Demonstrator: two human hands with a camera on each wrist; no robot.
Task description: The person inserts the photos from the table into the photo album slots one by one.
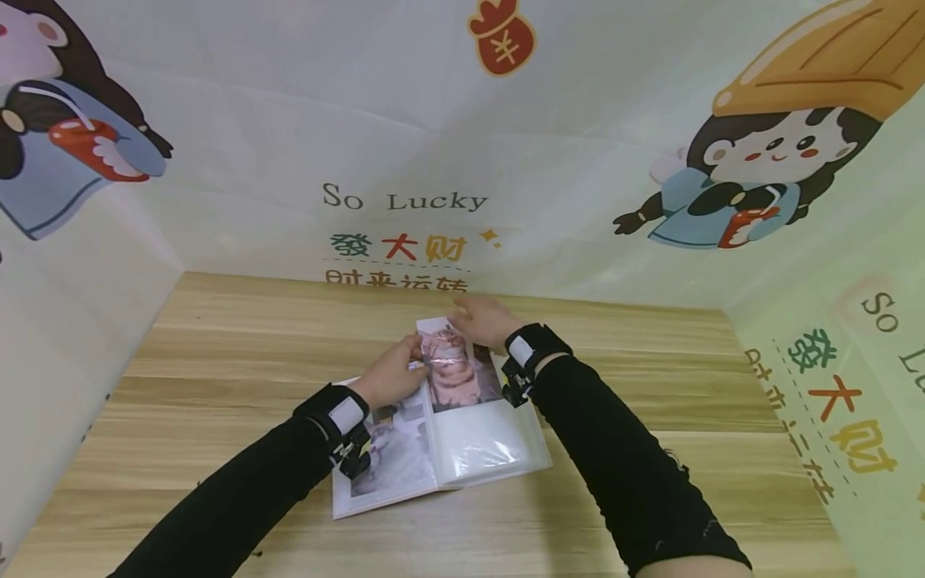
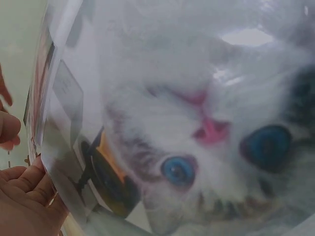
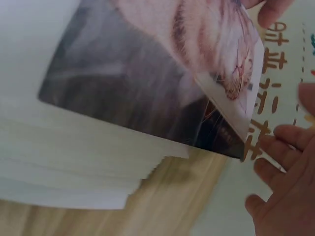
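A photo album point(image 1: 491, 441) lies open on the table. Its right page has a photo of a tabby cat point(image 1: 451, 373) in the upper part, above a shiny clear pocket. A photo of a white, blue-eyed cat point(image 2: 197, 118) is on the left page, partly covered by my left hand in the head view. My left hand point(image 1: 390, 373) reaches across that page and pinches the tabby photo near its upper left edge. Over the photo's upper right corner is my right hand point(image 1: 486, 321); in the right wrist view its fingers point(image 3: 280, 152) are loosely spread, apart from the photo.
The album lies on a wood-grain table point(image 1: 238, 345). A pale printed cloth point(image 1: 405, 120) with cartoon figures and lettering rises behind and along both sides. Many white pages point(image 3: 74, 157) are stacked beneath the album's right page.
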